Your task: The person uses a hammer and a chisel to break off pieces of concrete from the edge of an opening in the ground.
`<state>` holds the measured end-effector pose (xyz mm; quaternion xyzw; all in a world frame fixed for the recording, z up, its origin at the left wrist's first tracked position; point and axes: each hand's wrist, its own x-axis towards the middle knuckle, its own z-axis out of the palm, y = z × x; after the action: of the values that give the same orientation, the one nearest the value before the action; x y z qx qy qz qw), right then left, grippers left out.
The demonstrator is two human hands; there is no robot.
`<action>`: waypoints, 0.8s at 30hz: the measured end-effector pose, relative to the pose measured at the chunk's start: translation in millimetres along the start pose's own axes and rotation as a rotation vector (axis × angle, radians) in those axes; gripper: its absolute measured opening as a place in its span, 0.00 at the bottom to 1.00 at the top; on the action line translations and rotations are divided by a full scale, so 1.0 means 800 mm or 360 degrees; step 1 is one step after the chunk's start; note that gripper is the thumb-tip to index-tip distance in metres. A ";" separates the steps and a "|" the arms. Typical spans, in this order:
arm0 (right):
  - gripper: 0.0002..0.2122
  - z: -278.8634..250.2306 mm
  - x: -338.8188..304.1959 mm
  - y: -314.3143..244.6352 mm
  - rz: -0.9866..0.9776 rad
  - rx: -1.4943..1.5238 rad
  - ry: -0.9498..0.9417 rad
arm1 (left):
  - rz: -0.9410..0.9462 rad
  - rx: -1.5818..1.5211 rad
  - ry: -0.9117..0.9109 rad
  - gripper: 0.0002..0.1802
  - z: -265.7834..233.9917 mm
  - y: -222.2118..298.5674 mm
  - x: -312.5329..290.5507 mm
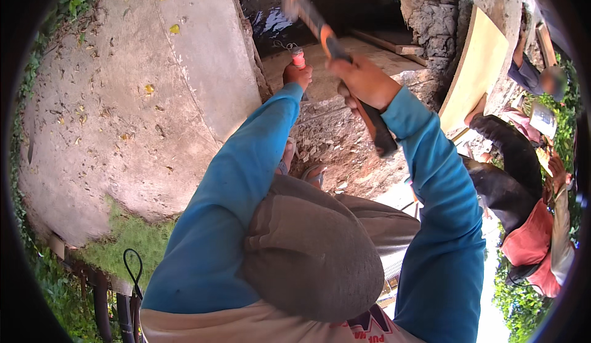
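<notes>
My left hand (297,76) is closed round a chisel (298,59) with an orange-red grip, whose blunt metal top points up. Most of its lower shaft is hidden by the hand and sleeve. In my right hand (368,83) is a hammer (327,38) with a black and orange handle. Its head is raised up and away, beyond and above the chisel, and smeared by motion; head and chisel are apart. The handle's end sticks out below my right hand. Under both hands lies a broken concrete edge (326,112) with loose chips.
A concrete slab (117,91) spreads to the left. Beyond the hands is a dark, wet-looking hollow (345,1) with wooden planks (385,44). A yellowish board (477,66) leans at the right, near people (532,238). My sandalled foot (315,174) stands by rubble.
</notes>
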<state>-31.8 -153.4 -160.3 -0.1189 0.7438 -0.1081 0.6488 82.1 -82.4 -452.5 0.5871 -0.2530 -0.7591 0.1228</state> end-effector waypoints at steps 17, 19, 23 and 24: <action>0.17 0.003 -0.031 -0.149 -0.1094 0.0251 0.0498 | 0.0049 0.0048 0.0002 0.07 -0.002 -0.011 -0.001; 0.17 0.014 -0.018 -0.089 -0.0650 0.0273 0.0285 | 0.0173 0.0147 0.0083 0.07 -0.008 0.006 -0.015; 0.17 -0.019 -0.010 0.031 0.0411 -0.0241 -0.0085 | -0.0074 -0.0164 -0.0101 0.06 0.012 -0.022 -0.006; 0.16 -0.013 -0.010 0.037 0.0431 -0.0271 -0.0029 | -0.0039 -0.0145 -0.0064 0.06 0.003 -0.015 -0.002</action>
<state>-42.6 -122.5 -161.0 -0.0732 0.7535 0.0448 0.6518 81.4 -70.9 -457.0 0.5686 -0.2133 -0.7829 0.1352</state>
